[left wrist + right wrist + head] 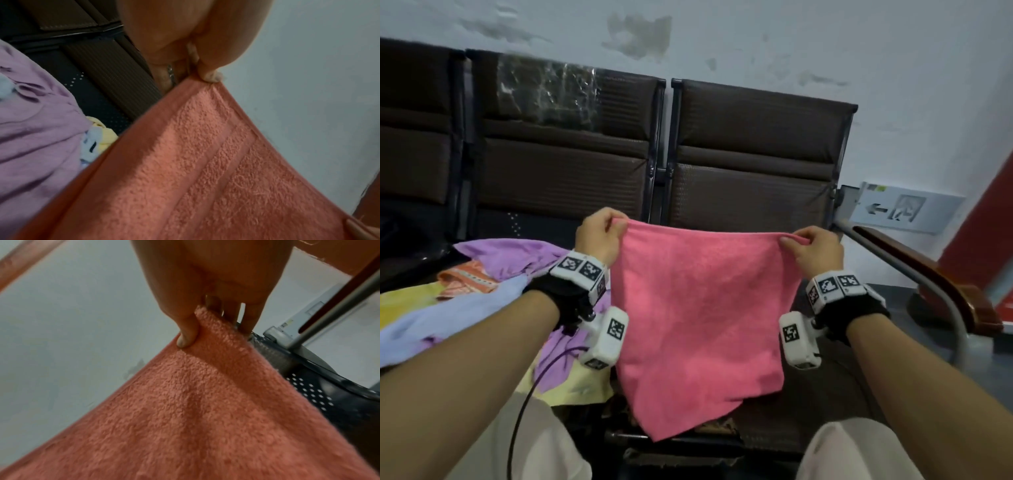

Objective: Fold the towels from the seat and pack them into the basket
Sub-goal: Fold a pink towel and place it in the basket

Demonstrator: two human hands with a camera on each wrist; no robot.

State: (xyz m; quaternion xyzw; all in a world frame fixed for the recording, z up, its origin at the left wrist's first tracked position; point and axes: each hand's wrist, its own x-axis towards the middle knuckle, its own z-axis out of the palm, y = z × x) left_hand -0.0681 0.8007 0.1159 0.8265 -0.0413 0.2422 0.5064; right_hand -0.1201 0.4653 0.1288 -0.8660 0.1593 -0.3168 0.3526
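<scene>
A pink towel (698, 308) hangs spread in the air in front of the dark brown seats, its lower corner drooping to the seat's front edge. My left hand (602, 233) pinches its upper left corner, and my right hand (811, 246) pinches the upper right corner. In the left wrist view the thumb and fingers (207, 71) clamp the hemmed corner of the towel (185, 162). In the right wrist view the thumb (185, 337) presses the towel (195, 410) against the fingers behind it. No basket is in view.
A heap of loose towels lies on the seat at the left: purple (517, 253), orange patterned (469, 281), light blue (448, 322), yellow (571, 380). A metal and wood armrest (914, 267) stands at the right. Seat backs (753, 154) and a pale wall rise behind.
</scene>
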